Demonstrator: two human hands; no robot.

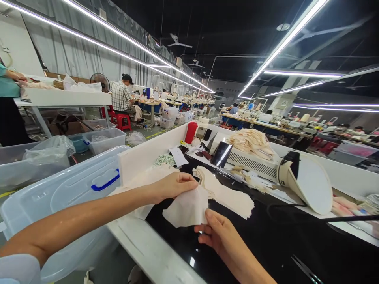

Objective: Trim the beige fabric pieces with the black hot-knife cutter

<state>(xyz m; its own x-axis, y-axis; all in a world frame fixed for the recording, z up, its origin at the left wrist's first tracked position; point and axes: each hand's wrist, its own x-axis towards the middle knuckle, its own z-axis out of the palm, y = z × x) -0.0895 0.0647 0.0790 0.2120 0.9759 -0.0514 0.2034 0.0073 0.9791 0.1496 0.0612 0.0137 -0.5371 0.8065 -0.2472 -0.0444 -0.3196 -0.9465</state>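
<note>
A cut piece of cream fabric [186, 209] hangs between my two hands above a glossy black tabletop [237, 244]. My left hand [177, 184] pinches its upper edge, fingers closed. Lower down, my right hand [220, 232] grips the piece's right edge between thumb and fingers. Just behind it, a stack of similar cream fabric pieces [227, 193] lies fanned out on the black surface. More pale fabric [156, 175] is spread on the left side of the table, partly behind my left forearm.
Tweezers [306, 270] lie at the front right. A lamp with a round white shade [310, 181] stands at right. Fabric bundles [250, 142] rest on a white vented unit [251, 161] at the back. A lidded plastic bin [74, 189] stands left; a seated person [121, 94] is farther off.
</note>
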